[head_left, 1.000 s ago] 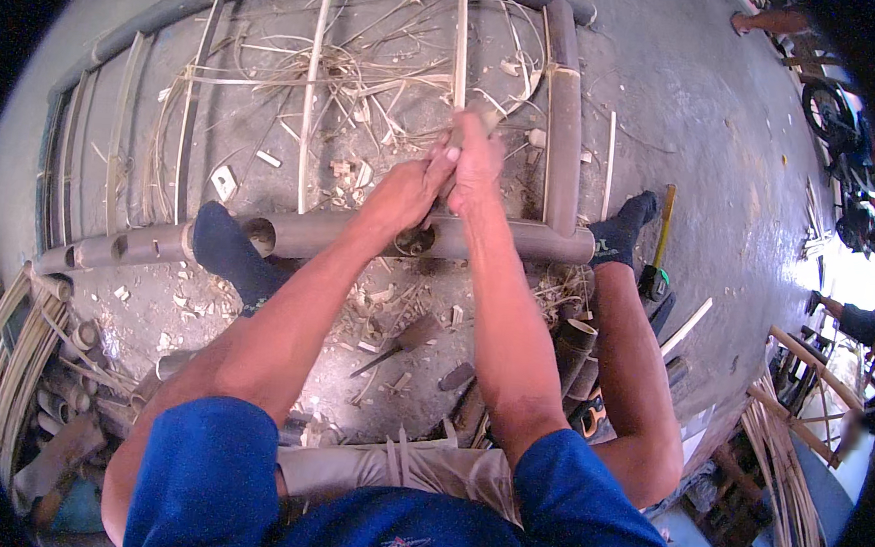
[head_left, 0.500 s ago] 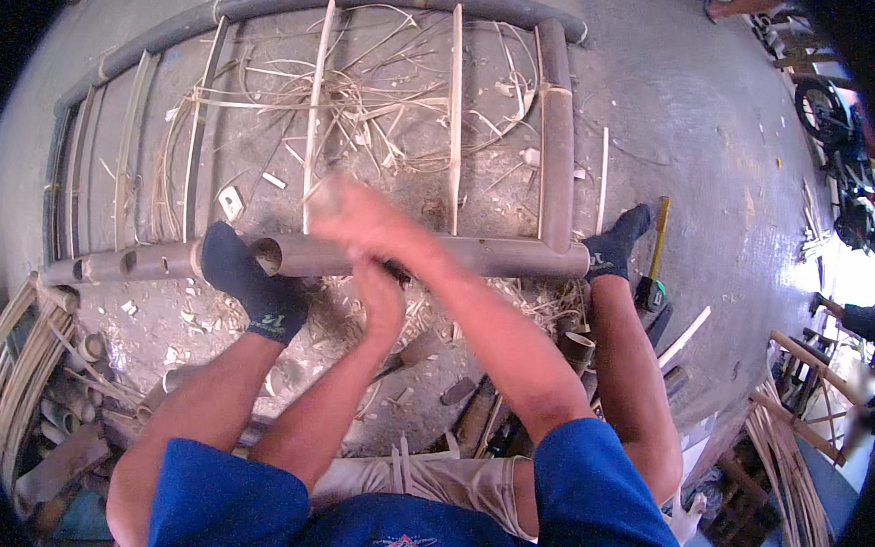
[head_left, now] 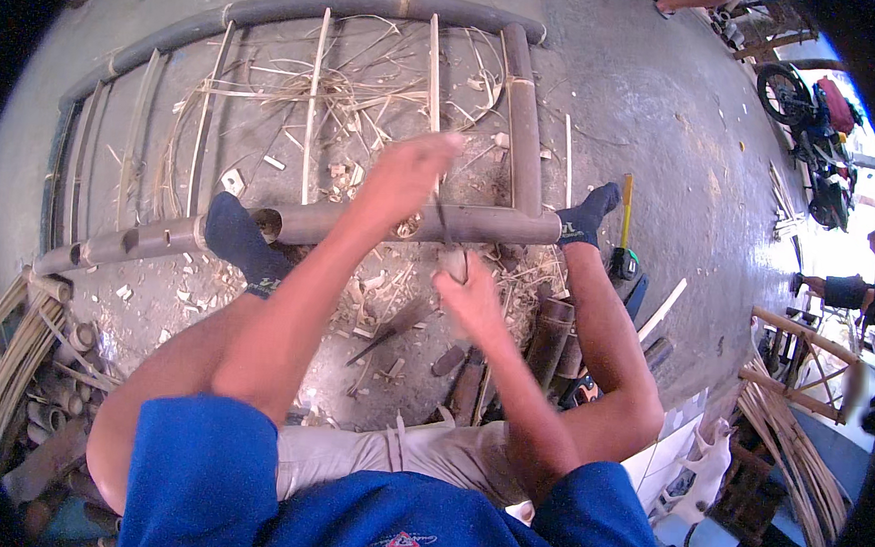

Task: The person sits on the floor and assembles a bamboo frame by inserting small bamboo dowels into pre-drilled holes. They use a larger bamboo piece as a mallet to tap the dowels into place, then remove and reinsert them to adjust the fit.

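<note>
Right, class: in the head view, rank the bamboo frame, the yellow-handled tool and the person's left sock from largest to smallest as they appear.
1. Bamboo frame, spanning most of the floor.
2. Left sock.
3. Yellow-handled tool, though it looks close to the sock in size and lies farther out, so that order is unsure.

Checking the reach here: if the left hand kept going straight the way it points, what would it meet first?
Probably the thin upright slat of the bamboo frame, just beyond the left hand; motion blur makes depth uncertain.

Bamboo frame (head_left: pixel 411 222) and shavings (head_left: pixel 376 290) underhand
</note>
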Motion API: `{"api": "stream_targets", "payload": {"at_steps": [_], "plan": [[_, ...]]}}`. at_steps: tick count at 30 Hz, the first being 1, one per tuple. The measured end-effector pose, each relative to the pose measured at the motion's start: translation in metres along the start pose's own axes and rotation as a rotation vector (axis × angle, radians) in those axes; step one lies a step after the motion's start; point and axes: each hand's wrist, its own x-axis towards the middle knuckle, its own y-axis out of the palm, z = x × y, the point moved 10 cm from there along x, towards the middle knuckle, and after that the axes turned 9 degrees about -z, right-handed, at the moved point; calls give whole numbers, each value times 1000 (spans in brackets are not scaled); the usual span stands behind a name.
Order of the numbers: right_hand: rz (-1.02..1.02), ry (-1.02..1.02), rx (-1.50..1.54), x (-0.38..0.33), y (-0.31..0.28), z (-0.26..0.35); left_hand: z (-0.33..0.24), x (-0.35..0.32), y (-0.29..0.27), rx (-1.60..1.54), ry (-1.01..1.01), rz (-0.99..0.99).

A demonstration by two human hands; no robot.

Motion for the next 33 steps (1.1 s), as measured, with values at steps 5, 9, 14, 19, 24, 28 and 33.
{"api": "stream_targets", "payload": {"at_steps": [5,9,14,19,24,28,33], "plan": [[23,419,957,-43,98,-37,109,-65,-24,114,-416,32],[-148,401,1058,-42,146,-27,131,-112,17,211,-380,434],[-241,515,1101,-39,155,-43,133,-117,29,270,-356,353],[-75,469,761,-24,108,-62,131,-124,50,5,-496,182],[87,308,235,9,66,-65,129,-126,74,-290,-593,-42],[269,136,142,37,43,-44,127,-122,93,-582,-632,-265],[562,-108,-301,89,24,6,131,-107,120,-871,-754,-449]]}}
